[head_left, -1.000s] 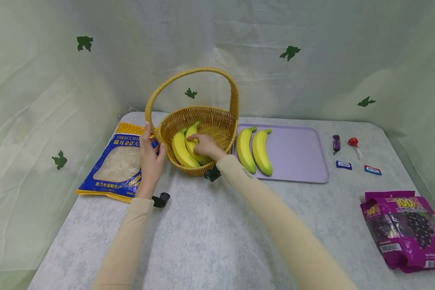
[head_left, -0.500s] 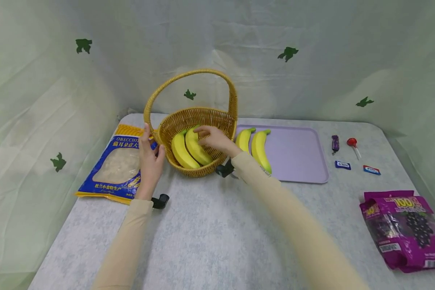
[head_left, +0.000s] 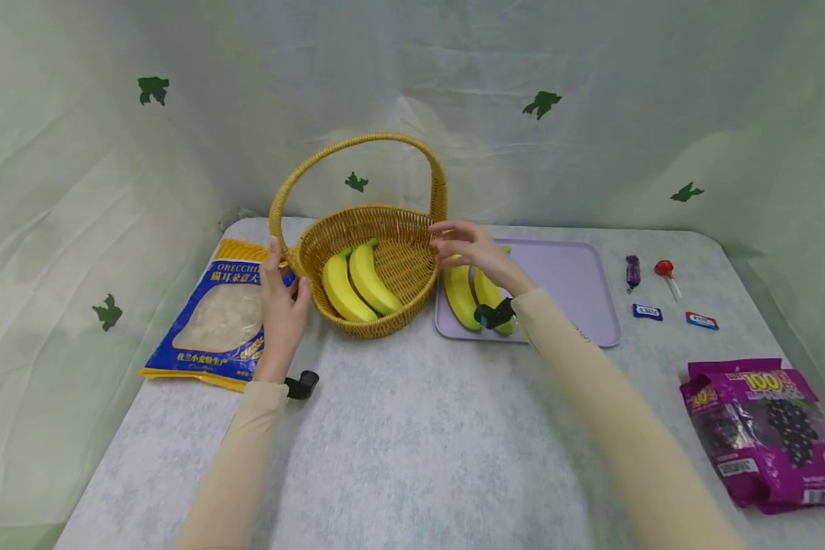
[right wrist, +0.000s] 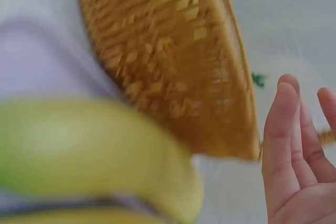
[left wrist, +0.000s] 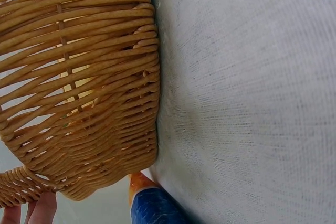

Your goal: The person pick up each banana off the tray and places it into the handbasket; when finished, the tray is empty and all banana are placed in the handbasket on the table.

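A wicker basket (head_left: 371,328) with a tall handle stands at the back of the table. Two bananas, one on the left (head_left: 344,290) and one beside it (head_left: 373,284), lie in it. My left hand (head_left: 283,313) holds the basket's left side at the foot of the handle; its fingertips (left wrist: 43,208) show there in the left wrist view. My right hand (head_left: 474,248), fingers loosely extended and holding nothing, hovers by the basket's right rim. Below it, two more bananas (head_left: 458,298) lie on a lilac tray (head_left: 564,290), partly covered by the hand and wrist.
A blue and yellow bag of orecchiette (head_left: 220,313) lies left of the basket. Right of the tray are a red lollipop (head_left: 664,268), a purple-wrapped candy (head_left: 632,272) and two small wrapped sweets (head_left: 647,312). A purple grape candy bag (head_left: 763,435) lies at the front right.
My right hand has let go of a banana in the basket and moved right, out over the tray. My left hand has stayed at the basket's side.
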### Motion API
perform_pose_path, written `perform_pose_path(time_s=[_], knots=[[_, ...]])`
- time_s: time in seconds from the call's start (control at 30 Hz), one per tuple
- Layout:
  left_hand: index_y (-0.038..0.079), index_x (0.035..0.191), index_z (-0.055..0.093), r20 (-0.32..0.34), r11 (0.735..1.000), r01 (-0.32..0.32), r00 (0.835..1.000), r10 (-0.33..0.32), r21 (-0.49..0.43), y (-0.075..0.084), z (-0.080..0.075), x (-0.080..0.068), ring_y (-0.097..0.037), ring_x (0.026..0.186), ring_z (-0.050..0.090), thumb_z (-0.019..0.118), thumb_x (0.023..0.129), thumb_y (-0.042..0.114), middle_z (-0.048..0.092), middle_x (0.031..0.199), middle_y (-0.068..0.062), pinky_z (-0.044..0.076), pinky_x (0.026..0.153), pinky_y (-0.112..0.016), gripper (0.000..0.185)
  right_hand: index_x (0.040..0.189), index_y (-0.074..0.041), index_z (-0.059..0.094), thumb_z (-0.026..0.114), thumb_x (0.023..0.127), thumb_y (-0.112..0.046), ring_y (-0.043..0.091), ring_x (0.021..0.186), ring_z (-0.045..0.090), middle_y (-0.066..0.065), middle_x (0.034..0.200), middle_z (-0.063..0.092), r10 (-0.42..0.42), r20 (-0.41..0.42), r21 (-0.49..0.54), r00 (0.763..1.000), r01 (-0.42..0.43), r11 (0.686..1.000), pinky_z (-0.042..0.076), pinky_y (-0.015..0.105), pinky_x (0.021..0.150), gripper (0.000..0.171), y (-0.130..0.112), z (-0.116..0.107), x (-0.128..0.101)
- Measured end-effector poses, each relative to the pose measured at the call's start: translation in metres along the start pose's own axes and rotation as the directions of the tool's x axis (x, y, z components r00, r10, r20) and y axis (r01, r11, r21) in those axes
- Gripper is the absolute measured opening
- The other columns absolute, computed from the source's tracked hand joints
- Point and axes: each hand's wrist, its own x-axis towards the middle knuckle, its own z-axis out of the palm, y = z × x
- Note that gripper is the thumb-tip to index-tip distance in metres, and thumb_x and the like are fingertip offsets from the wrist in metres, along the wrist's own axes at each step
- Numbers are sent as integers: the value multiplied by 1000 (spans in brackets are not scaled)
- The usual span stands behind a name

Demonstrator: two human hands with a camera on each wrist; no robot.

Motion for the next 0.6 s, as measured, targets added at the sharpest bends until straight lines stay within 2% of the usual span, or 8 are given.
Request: perform_pose_path(time_s=[0.17,0.3,0.37,0.47,0.6], knots=[[35,153,13,1,1000,2,1000,-2,0,-1,0,0,-37,125,41,45,96,-3,29,139,-22,42,96,-55,76,135,-1,50,57,96,-17,43,106,53,23,127,52,36,-74,-21,997,-37,999,48,52,89,43,14,-27,-15],[33,153,12,0,1000,-5,1000,5,-7,-2,1,0,-37,125,41,44,96,-3,30,139,-22,42,96,-56,75,134,-3,51,57,96,-20,40,105,54,23,130,51,73,-130,-66,989,-82,994,50,46,88,42,23,-45,-30],[35,153,13,-3,1000,-11,1000,11,-12,-3,1,1,-37,125,41,44,96,-3,30,138,-21,42,96,-56,75,134,-2,51,56,96,-20,38,103,57,23,128,52,85,-154,-87,984,-99,991,51,44,86,42,28,-53,-37],[39,152,14,-7,1000,-18,1000,18,-14,-4,2,1,-37,124,42,44,96,-3,32,137,-21,43,95,-56,76,137,2,46,53,98,-18,41,103,56,26,127,51,106,-165,-116,981,-126,985,52,42,84,45,32,-62,-48],[45,151,14,-7,1000,-19,1000,19,-10,-4,2,1,-37,124,42,44,96,-3,32,137,-21,43,95,-56,79,140,2,42,51,98,-18,40,104,56,27,130,49,143,-171,-127,975,-165,978,54,36,81,47,42,-72,-59]])
